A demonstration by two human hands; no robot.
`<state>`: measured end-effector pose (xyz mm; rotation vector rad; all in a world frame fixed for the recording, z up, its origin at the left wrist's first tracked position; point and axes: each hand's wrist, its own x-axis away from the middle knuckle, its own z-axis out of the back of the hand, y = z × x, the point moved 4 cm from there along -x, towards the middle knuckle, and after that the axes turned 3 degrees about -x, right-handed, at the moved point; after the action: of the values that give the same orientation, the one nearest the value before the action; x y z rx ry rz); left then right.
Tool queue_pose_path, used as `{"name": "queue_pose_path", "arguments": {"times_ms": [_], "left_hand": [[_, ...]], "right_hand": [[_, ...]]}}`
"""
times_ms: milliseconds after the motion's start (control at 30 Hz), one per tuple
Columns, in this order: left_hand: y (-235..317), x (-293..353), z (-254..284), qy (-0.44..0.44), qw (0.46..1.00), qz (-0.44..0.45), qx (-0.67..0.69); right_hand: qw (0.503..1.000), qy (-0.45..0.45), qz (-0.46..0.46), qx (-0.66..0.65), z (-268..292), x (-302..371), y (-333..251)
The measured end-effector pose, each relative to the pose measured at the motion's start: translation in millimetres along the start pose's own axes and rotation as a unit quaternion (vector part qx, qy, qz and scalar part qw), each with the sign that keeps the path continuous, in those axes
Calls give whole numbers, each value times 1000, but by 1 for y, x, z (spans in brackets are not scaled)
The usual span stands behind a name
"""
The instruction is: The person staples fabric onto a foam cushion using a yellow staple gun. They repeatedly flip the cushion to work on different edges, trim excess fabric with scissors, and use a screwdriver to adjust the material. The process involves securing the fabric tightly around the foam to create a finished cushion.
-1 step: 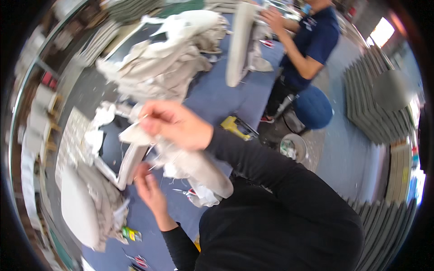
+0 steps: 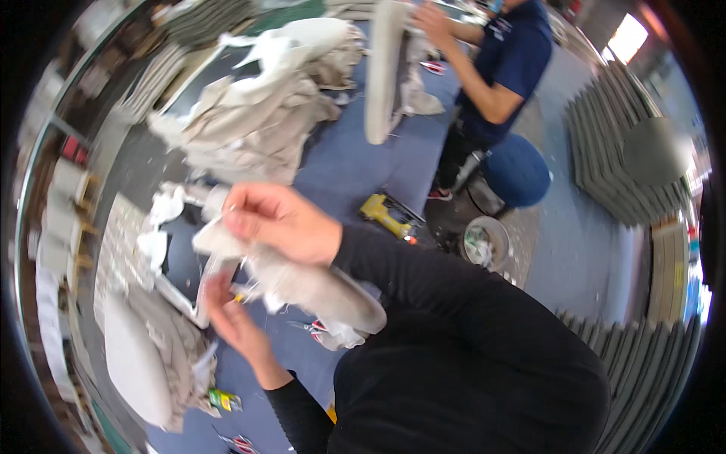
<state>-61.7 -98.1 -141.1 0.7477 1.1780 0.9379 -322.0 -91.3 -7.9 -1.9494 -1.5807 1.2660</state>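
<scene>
My right hand (image 2: pixel 281 221) pinches the edge of a cream cloth (image 2: pixel 217 240) between thumb and fingers, above the table. The cloth joins or lies against a long, rounded beige padded piece (image 2: pixel 321 291) that reaches toward my body; loose threads hang from its side. My left hand (image 2: pixel 236 324) is just below, with fingers stretched and apart, holding nothing I can see; motion smears it a little. Under the padded piece lie red-handled scissors (image 2: pixel 311 327). Past my right forearm a yellow staple gun (image 2: pixel 387 217) rests on the blue table (image 2: pixel 333 170).
Heaped beige fabric (image 2: pixel 249 129) covers the table's far left. A white padded panel (image 2: pixel 130 352), a small green-yellow package (image 2: pixel 224 400) and other scissors (image 2: pixel 243 445) lie at near left. A co-worker (image 2: pixel 503 72) stands across; a bucket (image 2: pixel 484 244) and blue stool (image 2: pixel 518 172) are at right.
The whole view has shifted slightly, so the table and background sit farther left. My right hand, still pinching the cloth, is a little lower in the picture.
</scene>
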Motion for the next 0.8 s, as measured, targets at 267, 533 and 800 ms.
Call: {"name": "queue_pose_path", "arguments": {"times_ms": [267, 533, 800], "left_hand": [[71, -71, -55, -175, 964, -190, -61], [57, -60, -57, -95, 984, -147, 16], [102, -64, -122, -89, 983, -147, -59]], "right_hand": [[913, 332, -190, -140, 168, 227, 85], [447, 865, -225, 24, 341, 539, 11], [950, 249, -53, 183, 205, 237, -26]]}}
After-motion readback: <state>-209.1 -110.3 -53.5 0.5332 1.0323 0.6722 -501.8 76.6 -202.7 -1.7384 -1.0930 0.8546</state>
